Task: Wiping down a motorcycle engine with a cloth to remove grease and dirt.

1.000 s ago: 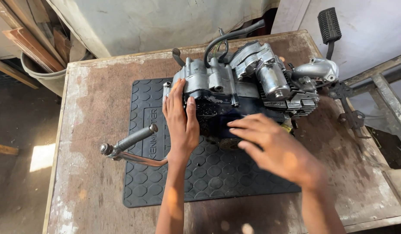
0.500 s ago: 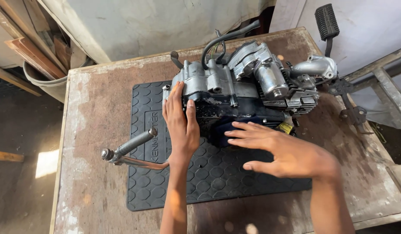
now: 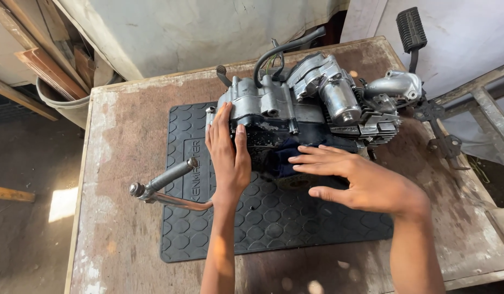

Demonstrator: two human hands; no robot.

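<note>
A small motorcycle engine point(image 3: 311, 111) sits on a black rubber mat point(image 3: 273, 218) spread over a worn brown desk point(image 3: 127, 125), steadied by a person's two bare hands. The left hand point(image 3: 228, 155) lies flat and open against the engine's near-left end, fingers together and pointing up its dark casing, gripping nothing. The right hand point(image 3: 352, 177) reaches in low along the engine's near side, fingers spread wide and lightly touching the casing's lower edge where a dark blue cloth point(image 3: 282, 158) shows beneath it. A chromed kick-start lever point(image 3: 167, 185) juts out to the engine's left, over the mat's edge. A black rubber foot pedal point(image 3: 411, 30) stands up behind the engine's right end. By the look of it, the step in hand is bracing or repositioning the engine on the mat; any turn or lift would likely call for a firmer, closed grip under the casing, since both hands merely rest on it.
</note>
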